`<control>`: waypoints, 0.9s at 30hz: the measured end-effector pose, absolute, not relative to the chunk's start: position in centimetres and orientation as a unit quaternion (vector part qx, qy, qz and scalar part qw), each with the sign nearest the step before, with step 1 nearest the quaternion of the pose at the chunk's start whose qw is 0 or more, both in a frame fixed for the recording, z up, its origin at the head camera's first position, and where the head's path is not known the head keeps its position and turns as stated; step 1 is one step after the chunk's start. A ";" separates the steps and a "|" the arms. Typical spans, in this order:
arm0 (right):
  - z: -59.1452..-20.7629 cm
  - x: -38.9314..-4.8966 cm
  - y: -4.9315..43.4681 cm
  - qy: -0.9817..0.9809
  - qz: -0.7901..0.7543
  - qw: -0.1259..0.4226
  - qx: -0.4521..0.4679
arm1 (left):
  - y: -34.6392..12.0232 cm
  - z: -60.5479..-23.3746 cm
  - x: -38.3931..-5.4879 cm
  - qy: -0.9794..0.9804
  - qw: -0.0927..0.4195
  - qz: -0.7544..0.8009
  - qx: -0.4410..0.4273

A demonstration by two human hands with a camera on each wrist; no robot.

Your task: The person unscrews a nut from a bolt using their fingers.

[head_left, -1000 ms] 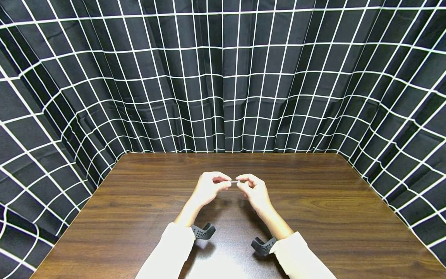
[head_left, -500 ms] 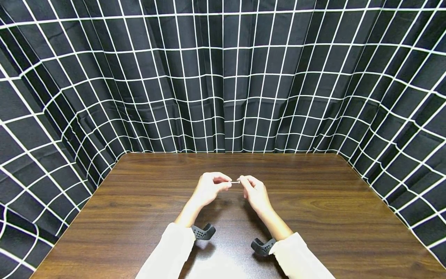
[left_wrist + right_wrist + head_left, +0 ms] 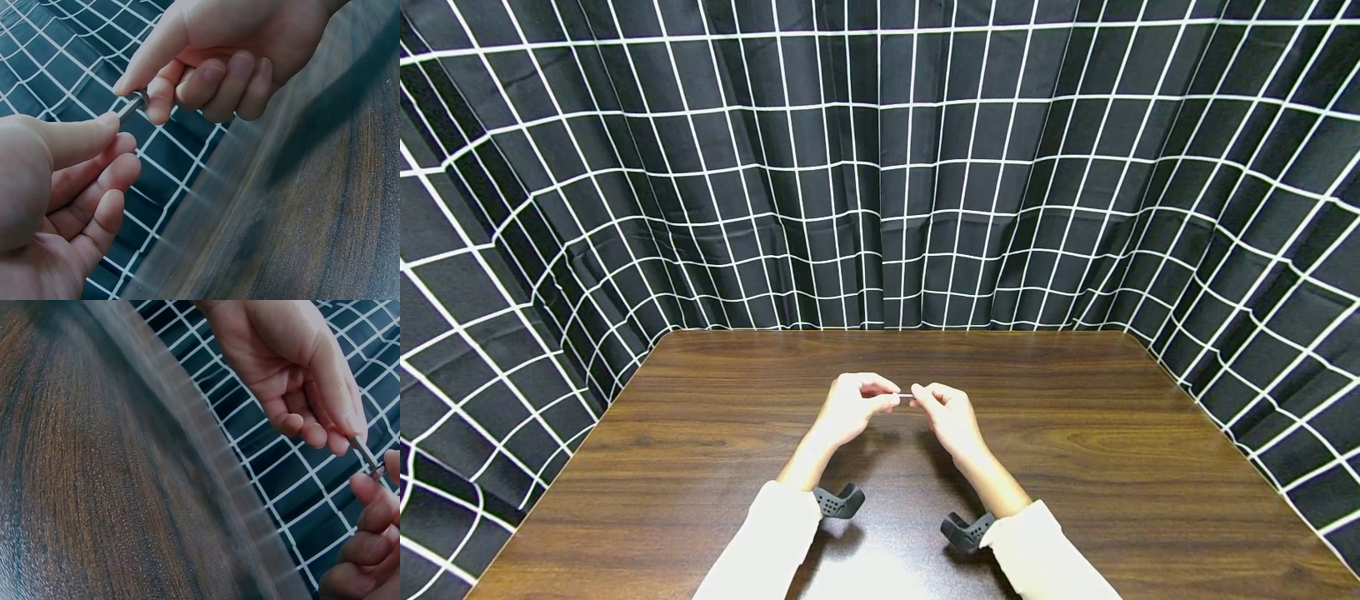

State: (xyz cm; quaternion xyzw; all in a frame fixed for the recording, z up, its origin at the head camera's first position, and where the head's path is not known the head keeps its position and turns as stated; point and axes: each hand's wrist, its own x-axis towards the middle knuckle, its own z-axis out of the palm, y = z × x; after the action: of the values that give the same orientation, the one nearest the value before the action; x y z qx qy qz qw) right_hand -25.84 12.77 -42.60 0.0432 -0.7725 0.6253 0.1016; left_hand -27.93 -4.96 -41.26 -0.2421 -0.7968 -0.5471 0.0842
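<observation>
A small metal bolt [image 3: 129, 109] spans the gap between both hands, above the table. My left hand [image 3: 848, 408] pinches one end of its shaft between thumb and forefinger; the other left fingers are loosely bent. At the opposite end is a wider, shiny round piece [image 3: 377, 470], and I cannot tell whether it is a nut or the bolt's head. My right hand [image 3: 953, 418] holds that wider end with thumb and index finger, its remaining fingers curled in. In the head view the bolt is just a thin bright line.
Beneath the hands lies a brown wood-grain table [image 3: 737, 400]. A black curtain with a white grid [image 3: 880, 167] surrounds its back and sides. Each wrist wears a dark grey device, one on the left [image 3: 841, 502] and one on the right [image 3: 966, 532].
My right thumb and fingers have shifted against each other at the bolt's end, the thumb sliding forward and the right hand dipping slightly. My left hand has stayed nearly still, keeping its pinch.
</observation>
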 end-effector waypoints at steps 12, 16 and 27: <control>-39.4 -23.6 12.2 -0.767 0.632 0.088 0.065 | -5.3 -39.2 -26.3 -0.786 0.071 -0.565 -0.243; -39.5 -23.7 12.3 -0.761 0.637 0.098 0.078 | -5.4 -38.6 -25.8 -0.780 0.063 -0.571 -0.247; -39.8 -23.8 12.6 -0.752 0.636 0.119 0.129 | -5.6 -38.5 -25.9 -0.782 0.066 -0.566 -0.253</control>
State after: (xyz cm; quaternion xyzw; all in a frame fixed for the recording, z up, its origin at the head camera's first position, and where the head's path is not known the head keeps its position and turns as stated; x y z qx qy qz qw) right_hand -23.76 12.57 -39.82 0.1294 -0.7517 0.6356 0.1193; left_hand -25.89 -5.57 -38.55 -0.2534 -0.7820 -0.5656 0.0659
